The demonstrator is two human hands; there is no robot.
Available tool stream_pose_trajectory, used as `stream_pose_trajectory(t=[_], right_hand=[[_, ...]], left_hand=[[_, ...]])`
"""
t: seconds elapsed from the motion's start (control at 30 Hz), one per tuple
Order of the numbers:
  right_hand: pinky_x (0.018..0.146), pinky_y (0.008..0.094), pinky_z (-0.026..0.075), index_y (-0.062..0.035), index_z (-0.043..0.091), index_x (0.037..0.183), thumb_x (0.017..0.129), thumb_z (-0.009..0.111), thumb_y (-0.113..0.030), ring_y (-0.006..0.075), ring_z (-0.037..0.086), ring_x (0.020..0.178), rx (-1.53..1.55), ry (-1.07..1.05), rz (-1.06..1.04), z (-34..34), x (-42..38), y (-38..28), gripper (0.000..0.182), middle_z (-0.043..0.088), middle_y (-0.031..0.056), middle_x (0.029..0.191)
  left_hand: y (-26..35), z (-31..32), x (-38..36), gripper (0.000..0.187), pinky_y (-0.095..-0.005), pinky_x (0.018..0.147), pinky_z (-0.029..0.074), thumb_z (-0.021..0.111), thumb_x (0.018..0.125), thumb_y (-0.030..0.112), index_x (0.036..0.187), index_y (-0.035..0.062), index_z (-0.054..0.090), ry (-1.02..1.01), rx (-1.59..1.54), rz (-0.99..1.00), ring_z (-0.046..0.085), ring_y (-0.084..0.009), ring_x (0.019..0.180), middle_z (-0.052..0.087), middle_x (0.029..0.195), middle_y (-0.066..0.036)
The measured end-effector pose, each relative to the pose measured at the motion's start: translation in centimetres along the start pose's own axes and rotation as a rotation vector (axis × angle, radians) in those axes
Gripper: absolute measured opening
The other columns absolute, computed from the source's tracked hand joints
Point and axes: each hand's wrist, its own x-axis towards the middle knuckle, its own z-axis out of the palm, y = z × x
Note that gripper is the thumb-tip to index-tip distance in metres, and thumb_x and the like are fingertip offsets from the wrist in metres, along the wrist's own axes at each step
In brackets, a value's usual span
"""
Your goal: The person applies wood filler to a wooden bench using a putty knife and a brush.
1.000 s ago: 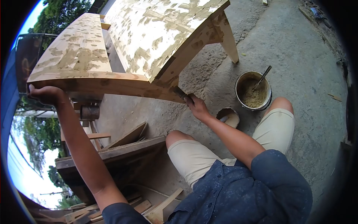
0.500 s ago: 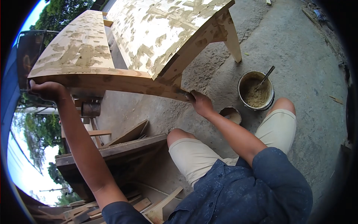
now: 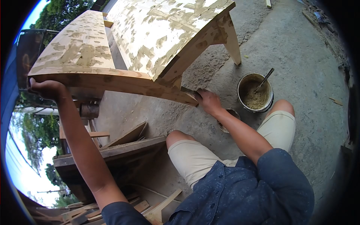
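Observation:
A wooden bench [image 3: 108, 79], its broad boards blotched with grey-brown filler, spans the upper left. My left hand [image 3: 50, 90] is closed around the far-left corner of its end rail. At the rail's other end, my right hand [image 3: 210, 101] grips a putty knife [image 3: 190, 91], with its flat blade against the wood near the tip of the leg. My right fingers hide most of the knife's handle. A tub of filler [image 3: 255, 98] stands on the ground to the right, with a spoon-like tool [image 3: 264, 79] leaning in it.
A smaller container [image 3: 229, 119] is partly hidden behind my right forearm. Rough planks [image 3: 116, 148] form a low support at left, with wood offcuts [image 3: 165, 206] below. A bench leg [image 3: 233, 48] rests on the concrete floor [image 3: 303, 112].
My right hand has moved slightly right and down along the rail's end, and more of the putty knife's blade shows. My left hand stays on the bench corner.

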Motion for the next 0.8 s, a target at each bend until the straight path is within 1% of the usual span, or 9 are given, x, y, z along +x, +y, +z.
stream_pose_trajectory(t=[0.03, 0.1, 0.2, 0.3, 0.43, 0.5, 0.63, 0.7, 0.8], right_hand=[[0.072, 0.0524, 0.051, -0.0111, 0.065, 0.103, 0.096, 0.055, -0.039, 0.0383, 0.066, 0.087, -0.002, 0.000, -0.001, -0.2, 0.0, -0.3, 0.030, 0.067, 0.0138, 0.093], [0.072, 0.0528, 0.051, -0.0109, 0.065, 0.102, 0.095, 0.056, -0.038, 0.0389, 0.066, 0.085, 0.097, 0.008, -0.135, -0.3, -0.1, -1.2, 0.029, 0.067, 0.0144, 0.092], [0.072, 0.0522, 0.051, -0.0115, 0.065, 0.102, 0.095, 0.057, -0.038, 0.0386, 0.066, 0.084, 0.088, 0.026, -0.172, -0.3, 1.5, -1.7, 0.029, 0.068, 0.0138, 0.092], [0.072, 0.0508, 0.052, -0.0121, 0.065, 0.102, 0.095, 0.056, -0.038, 0.0376, 0.066, 0.085, 0.014, 0.019, -0.117, 0.3, 1.6, -0.1, 0.028, 0.067, 0.0132, 0.093], [0.072, 0.0495, 0.052, -0.0125, 0.064, 0.100, 0.096, 0.056, -0.039, 0.0356, 0.066, 0.086, 0.048, 0.027, -0.100, 0.5, 0.6, 1.6, 0.028, 0.067, 0.0124, 0.091], [0.072, 0.0483, 0.052, -0.0125, 0.063, 0.098, 0.095, 0.057, -0.038, 0.0338, 0.066, 0.086, 0.021, -0.007, -0.288, 0.7, 1.1, 1.9, 0.027, 0.066, 0.0115, 0.088], [0.070, 0.0467, 0.051, -0.0133, 0.063, 0.094, 0.095, 0.058, -0.038, 0.0315, 0.065, 0.083, -0.057, 0.094, -0.396, 0.9, 4.6, 2.8, 0.026, 0.064, 0.0092, 0.084], [0.069, 0.0450, 0.050, -0.0142, 0.063, 0.091, 0.094, 0.059, -0.039, 0.0300, 0.065, 0.081, -0.182, 0.141, -0.501, 0.4, 5.4, 3.3, 0.025, 0.063, 0.0077, 0.082], [0.070, 0.0440, 0.049, -0.0144, 0.063, 0.090, 0.093, 0.060, -0.039, 0.0293, 0.064, 0.080, -0.209, 0.173, -0.463, 0.0, 4.8, 3.8, 0.025, 0.063, 0.0074, 0.081]], left_hand=[[0.0, 0.0, 0.0, 0.047, -0.0452, 0.101, 0.043, 0.033, 0.099, 0.033, 0.117, -0.0054, 0.054, 0.001, -0.001, -0.001, 0.053, -0.0348, 0.111, 0.052, 0.121, -0.023], [0.0, 0.0, 0.0, 0.051, -0.0442, 0.099, 0.048, 0.034, 0.099, 0.037, 0.120, -0.0051, 0.055, 0.027, 0.043, 0.022, 0.058, -0.0334, 0.111, 0.054, 0.125, -0.025], [0.0, 0.0, 0.1, 0.051, -0.0443, 0.099, 0.048, 0.035, 0.098, 0.037, 0.120, -0.0051, 0.055, 0.019, 0.022, 0.015, 0.058, -0.0336, 0.110, 0.055, 0.125, -0.025], [0.0, 0.0, 0.1, 0.050, -0.0446, 0.099, 0.048, 0.035, 0.098, 0.037, 0.119, -0.0050, 0.055, 0.015, 0.005, 0.001, 0.058, -0.0339, 0.110, 0.055, 0.124, -0.024], [0.5, 0.1, -0.2, 0.050, -0.0449, 0.100, 0.047, 0.035, 0.098, 0.036, 0.119, -0.0045, 0.054, 0.023, 0.034, 0.006, 0.058, -0.0342, 0.110, 0.055, 0.124, -0.024], [0.6, 0.2, -0.3, 0.047, -0.0439, 0.100, 0.044, 0.033, 0.098, 0.033, 0.116, -0.0046, 0.056, 0.019, -0.009, -0.022, 0.053, -0.0334, 0.111, 0.052, 0.122, -0.020], [-0.4, -0.1, 0.2, 0.047, -0.0439, 0.101, 0.044, 0.033, 0.098, 0.033, 0.117, -0.0044, 0.055, 0.019, 0.059, 0.032, 0.053, -0.0334, 0.112, 0.052, 0.121, -0.020], [-0.8, -0.1, 0.4, 0.050, -0.0444, 0.100, 0.048, 0.035, 0.098, 0.036, 0.121, -0.0042, 0.053, -0.008, 0.013, 0.057, 0.058, -0.0332, 0.110, 0.055, 0.124, -0.024], [-0.4, 0.0, 0.2, 0.051, -0.0437, 0.100, 0.048, 0.035, 0.098, 0.037, 0.121, -0.0050, 0.054, 0.002, -0.004, -0.018, 0.058, -0.0327, 0.111, 0.055, 0.124, -0.024]])
